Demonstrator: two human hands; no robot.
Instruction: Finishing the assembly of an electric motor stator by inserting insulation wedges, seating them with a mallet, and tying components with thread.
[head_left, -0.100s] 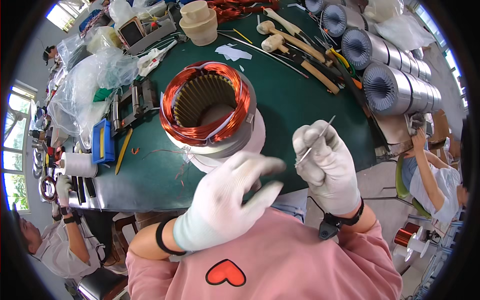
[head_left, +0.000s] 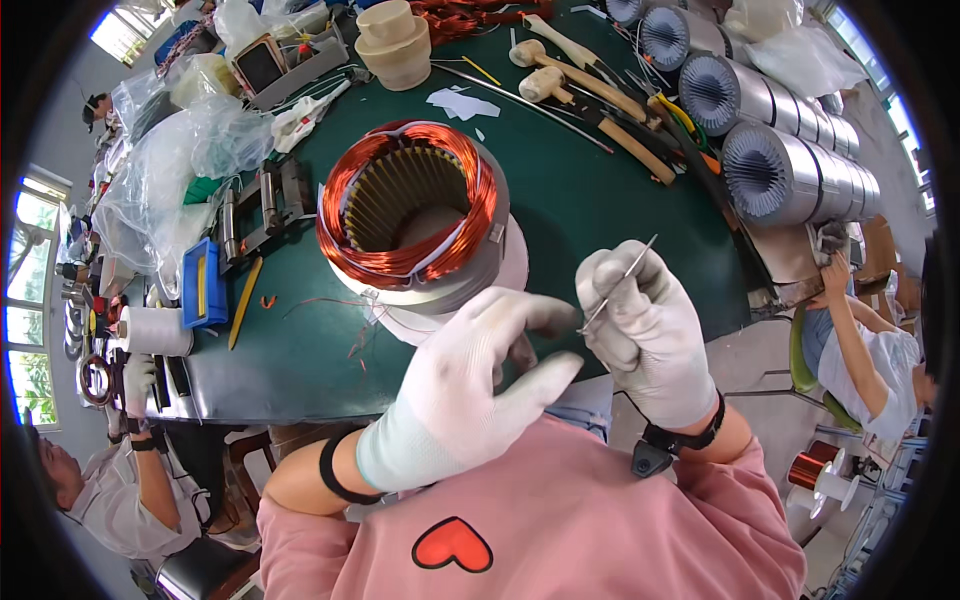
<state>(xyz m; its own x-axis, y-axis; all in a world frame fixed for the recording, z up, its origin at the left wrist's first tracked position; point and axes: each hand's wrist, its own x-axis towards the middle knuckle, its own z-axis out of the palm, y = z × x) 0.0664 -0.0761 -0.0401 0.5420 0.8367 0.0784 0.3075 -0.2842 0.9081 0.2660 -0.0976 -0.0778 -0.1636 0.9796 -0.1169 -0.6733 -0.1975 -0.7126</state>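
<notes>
Silvery rod (head_left: 630, 269) (slim) slants across right-hand fingers (head_left: 599, 274).

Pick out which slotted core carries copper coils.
The upright core, just beyond the left hand: copper coils ring its top. The silver cores at upper right lie on their sides, showing no copper.

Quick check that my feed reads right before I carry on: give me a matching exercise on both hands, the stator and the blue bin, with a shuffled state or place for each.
1. Left hand
2. Right hand
3. Stator
4. Blue bin

A. Beside a white spool
B. Ringed on top with copper-coloured wire
C. Thumb and forefinger apart
D. Pinching a thin rod

Pairs: 1-C, 2-D, 3-B, 4-A
</notes>
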